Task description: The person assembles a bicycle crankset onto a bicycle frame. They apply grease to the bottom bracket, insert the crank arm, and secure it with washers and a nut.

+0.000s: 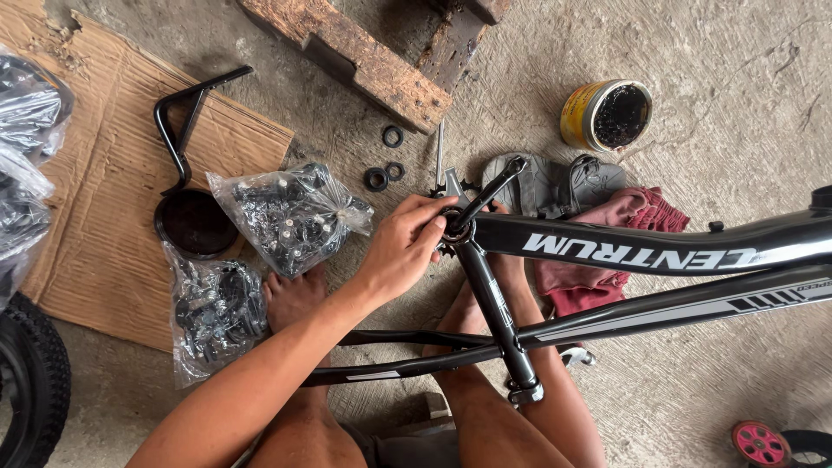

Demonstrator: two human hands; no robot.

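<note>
So at this point my left hand [403,247] was curled over the bottom bracket shell [457,227] of the black bike frame [650,247], fingers bent and pinching at the ring on the end of the shell, thumb side toward the camera. The frame lay across my lap, its down tube running off to the right edge and the thinner stays [407,351] passing over my legs. A black crank arm [490,192] stuck up and away from the shell toward the concrete floor [719,104].

My right hand was mostly hidden behind the frame tubes. I could see the forearm [511,286] going up under the shell, but how far that hand was open, no idea.

Stuff around: a clear bag of black hardware [290,217] just beside my left hand, a second bag [212,312] below it by my foot, both at the edge of a flattened cardboard sheet [95,217]. A few black rings [386,165] sat loose on the floor beyond my fingers. A yellow tin of dark grease [607,114] stood well apart at top right, and a red cloth [624,225] was bunched behind the down tube.
</note>
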